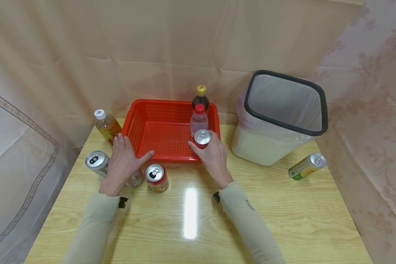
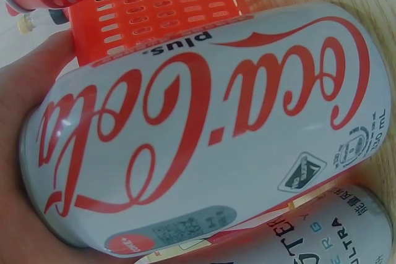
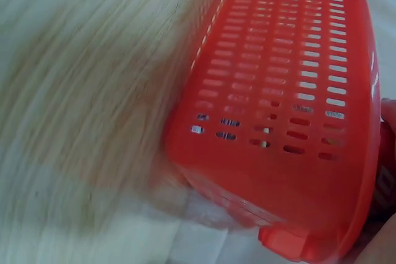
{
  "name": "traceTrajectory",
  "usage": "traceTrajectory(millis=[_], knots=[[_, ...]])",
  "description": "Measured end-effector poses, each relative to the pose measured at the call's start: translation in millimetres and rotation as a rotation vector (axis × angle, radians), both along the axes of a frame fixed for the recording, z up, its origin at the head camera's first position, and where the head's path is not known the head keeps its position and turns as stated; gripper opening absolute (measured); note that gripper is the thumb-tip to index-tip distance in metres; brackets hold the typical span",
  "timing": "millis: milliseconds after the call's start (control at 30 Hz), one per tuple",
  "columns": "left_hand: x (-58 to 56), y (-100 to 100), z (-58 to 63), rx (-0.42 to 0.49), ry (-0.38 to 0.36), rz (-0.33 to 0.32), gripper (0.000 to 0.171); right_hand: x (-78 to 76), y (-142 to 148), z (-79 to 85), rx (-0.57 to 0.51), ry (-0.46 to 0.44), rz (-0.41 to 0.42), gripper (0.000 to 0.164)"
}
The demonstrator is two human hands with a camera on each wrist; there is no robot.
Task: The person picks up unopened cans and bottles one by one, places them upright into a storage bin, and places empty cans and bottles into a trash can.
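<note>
My right hand holds a red soda can upright by its sides at the front right of the red plastic basket. Part of that red can shows at the right wrist view's edge. My left hand, fingers straight and thumb spread, is over a white Coca-Cola can standing before the basket. The hand hides this can's top in the head view; whether it touches the can I cannot tell. Beside the left hand stand a silver energy drink can and an opened red can.
The basket's right side holds a clear bottle with a red cap and a dark bottle with a yellow cap. An amber drink bottle stands left. A lined trash bin and a green-gold can stand right.
</note>
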State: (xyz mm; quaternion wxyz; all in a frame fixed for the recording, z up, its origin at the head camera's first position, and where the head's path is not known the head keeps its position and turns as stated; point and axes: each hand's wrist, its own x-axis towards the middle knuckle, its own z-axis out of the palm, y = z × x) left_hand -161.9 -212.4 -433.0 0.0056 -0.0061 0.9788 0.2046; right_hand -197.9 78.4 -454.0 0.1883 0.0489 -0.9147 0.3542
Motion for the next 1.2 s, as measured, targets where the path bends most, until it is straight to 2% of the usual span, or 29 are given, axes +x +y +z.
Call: traceTrajectory(millis=[133, 400, 600, 733, 1200], knots=[[0.0, 0, 0.0, -0.001, 0.004, -0.001, 0.123, -1.2, 0, 0.6, 0.081, 0.013, -0.002, 0.068], [1.1, -1, 0.1, 0.005, -0.007, 0.003, 0.123, -3.7, 1, 3.4, 0.219, -0.018, 0.014, 0.073], [1.3, -1, 0.0, 0.009, -0.011, 0.007, 0.123, -5.4, -1, 6.2, 0.4, 0.017, 0.012, 0.068], [1.5, -1, 0.1, 0.008, -0.016, 0.011, 0.123, -6.3, -4, 8.8, 0.491, 0.009, -0.003, 0.068], [-0.1, 0, -0.6, 0.007, -0.01, 0.004, 0.124, -10.5, -11, 17.9, 0.559, -0.143, 0.051, 0.06]])
